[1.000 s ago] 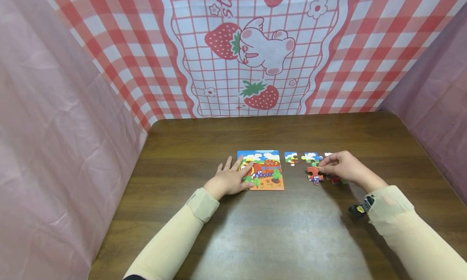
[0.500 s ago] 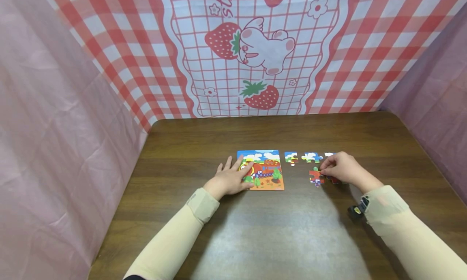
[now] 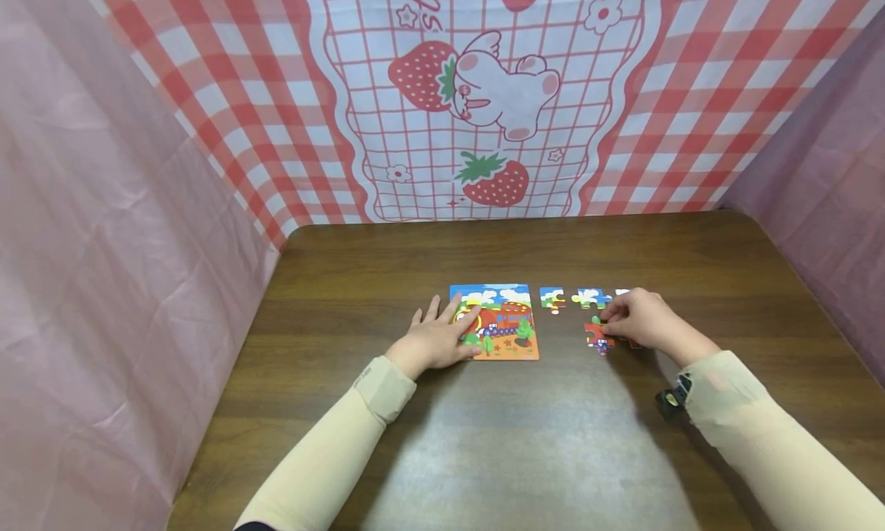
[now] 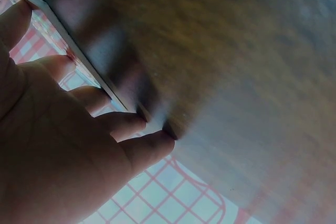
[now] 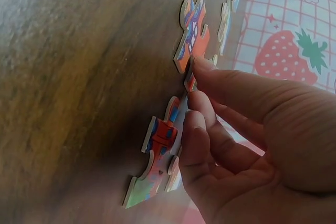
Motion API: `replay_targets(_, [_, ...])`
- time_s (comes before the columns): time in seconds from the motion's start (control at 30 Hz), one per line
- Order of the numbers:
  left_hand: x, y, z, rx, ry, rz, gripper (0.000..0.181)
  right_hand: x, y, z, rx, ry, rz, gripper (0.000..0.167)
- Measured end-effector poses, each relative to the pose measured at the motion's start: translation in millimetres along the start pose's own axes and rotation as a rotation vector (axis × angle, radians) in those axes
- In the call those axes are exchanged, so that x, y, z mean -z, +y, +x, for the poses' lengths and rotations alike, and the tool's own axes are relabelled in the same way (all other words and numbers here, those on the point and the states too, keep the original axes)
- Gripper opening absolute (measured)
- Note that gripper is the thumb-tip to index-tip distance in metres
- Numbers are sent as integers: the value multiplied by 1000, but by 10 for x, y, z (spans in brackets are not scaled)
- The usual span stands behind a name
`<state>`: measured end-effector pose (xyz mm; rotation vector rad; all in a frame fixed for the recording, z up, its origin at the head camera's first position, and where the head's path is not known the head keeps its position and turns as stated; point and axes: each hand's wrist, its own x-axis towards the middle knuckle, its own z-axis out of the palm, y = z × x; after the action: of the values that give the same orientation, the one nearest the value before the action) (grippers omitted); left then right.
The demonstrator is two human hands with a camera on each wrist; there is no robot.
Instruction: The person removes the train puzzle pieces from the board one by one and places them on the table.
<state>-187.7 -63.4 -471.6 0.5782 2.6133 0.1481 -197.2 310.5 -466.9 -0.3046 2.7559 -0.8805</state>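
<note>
My left hand rests with fingers spread on the left side of a square picture board printed with a red train. In the left wrist view, the fingertips touch the board's edge and the table. To the right, the thumb and forefinger of my right hand pinch the edge of a red jigsaw piece with purple wheels, low over the table. The right wrist view shows the grip on this jigsaw piece close up. Another red jigsaw piece lies beside the fingers, partly hidden in the head view.
Sky-and-cloud jigsaw pieces lie in a row behind: one at the left, one in the middle and one partly covered by the right hand. Patterned cloth hangs at the brown table's back edge.
The red piece has shifted slightly toward me, apart from the cloud piece behind it. My right hand has moved a little left and nearer. The left hand stays put.
</note>
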Motion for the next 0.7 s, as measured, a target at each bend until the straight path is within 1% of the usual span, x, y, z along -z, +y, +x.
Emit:
replay_targets(0.3, [14,-3,-26,-14,11,-1,77,-1,5,10,-3,-15,14,10])
replay_targets(0.5, [21,2,-28,-12,7,-3,78,11,4,4,-9,-10,-9,10])
replay_targets(0.7, [22,3,-30,-10,9,0,77,23,6,-6,8,-11,-22,11])
